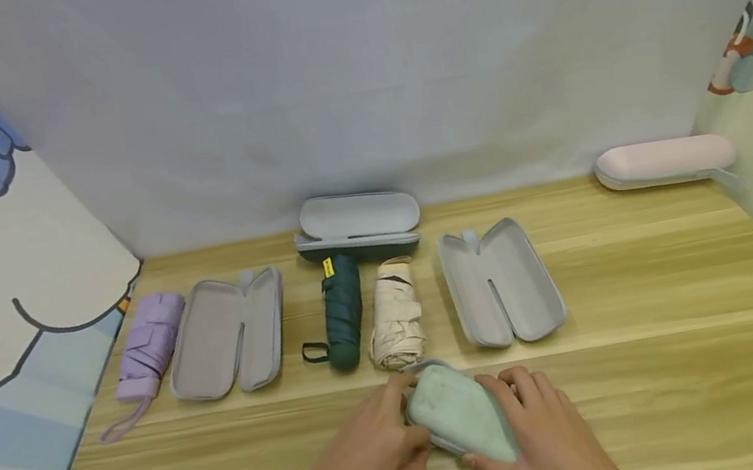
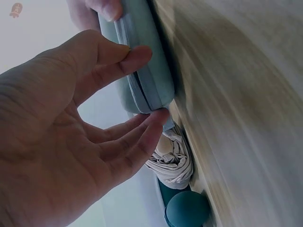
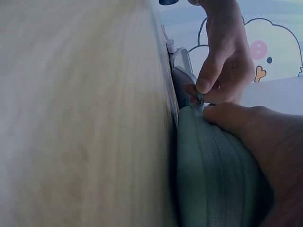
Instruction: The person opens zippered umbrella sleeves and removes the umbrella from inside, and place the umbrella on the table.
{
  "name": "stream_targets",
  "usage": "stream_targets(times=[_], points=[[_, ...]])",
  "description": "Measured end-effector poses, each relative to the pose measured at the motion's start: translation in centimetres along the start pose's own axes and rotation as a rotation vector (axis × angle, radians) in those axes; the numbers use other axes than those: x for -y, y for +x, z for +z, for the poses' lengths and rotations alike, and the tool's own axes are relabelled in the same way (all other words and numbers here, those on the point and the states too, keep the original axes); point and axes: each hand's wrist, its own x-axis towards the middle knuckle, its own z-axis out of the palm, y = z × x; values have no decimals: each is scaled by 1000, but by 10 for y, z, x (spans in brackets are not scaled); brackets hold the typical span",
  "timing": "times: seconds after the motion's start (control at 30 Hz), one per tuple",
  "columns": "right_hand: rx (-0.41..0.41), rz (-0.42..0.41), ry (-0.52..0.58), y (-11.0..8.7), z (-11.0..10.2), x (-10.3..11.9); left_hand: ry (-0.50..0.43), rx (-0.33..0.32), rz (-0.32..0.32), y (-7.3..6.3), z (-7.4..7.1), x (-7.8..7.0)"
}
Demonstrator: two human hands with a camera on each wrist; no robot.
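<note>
A mint-green zip case (image 1: 460,415) lies slanted on the table at the front. My right hand (image 1: 544,430) grips it across its right end, thumb on the near side and fingers on the far side. With thumb and forefinger, my left hand (image 1: 370,454) pinches the small zipper pull (image 3: 200,98) on the case's edge. The left wrist view shows the zipper tape (image 2: 147,87) parted in a narrow dark slit near one corner. Other fingertips of that hand touch the case's end. What the case contains is hidden.
Behind the case lie a cream folded umbrella (image 1: 395,318) and a dark green one (image 1: 343,314). Two grey-lined cases, left (image 1: 205,344) and right (image 1: 528,285), lie spread open. A dark green case (image 1: 360,247) stands behind, a lilac umbrella (image 1: 149,341) far left, a pink case (image 1: 668,160) back right.
</note>
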Motion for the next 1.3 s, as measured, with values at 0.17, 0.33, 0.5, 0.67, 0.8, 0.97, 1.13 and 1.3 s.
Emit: stream_targets(times=[0.17, 0.33, 0.5, 0.67, 0.8, 0.97, 1.13, 1.3], points=[[54, 36, 96, -2, -2, 2, -30, 57, -43, 2, 0, 2], [99, 96, 271, -4, -2, 3, -63, 92, -82, 1, -2, 7], [-47, -1, 285, -7, 3, 1, -80, 47, -120, -4, -3, 10], [-136, -193, 268, -6, 8, -4, -86, -16, -130, -6, -1, 11], [-99, -352, 258, -4, 9, -7, -81, -38, -128, -6, -1, 12], [-39, -425, 221, -3, 9, -9, -43, -27, -114, -4, -2, 9], [-79, -416, 221, -2, 14, -6, 11, 13, -103, -3, -5, 6], [-82, -348, 220, -3, 14, -2, 49, -11, -68, -3, -5, 5]])
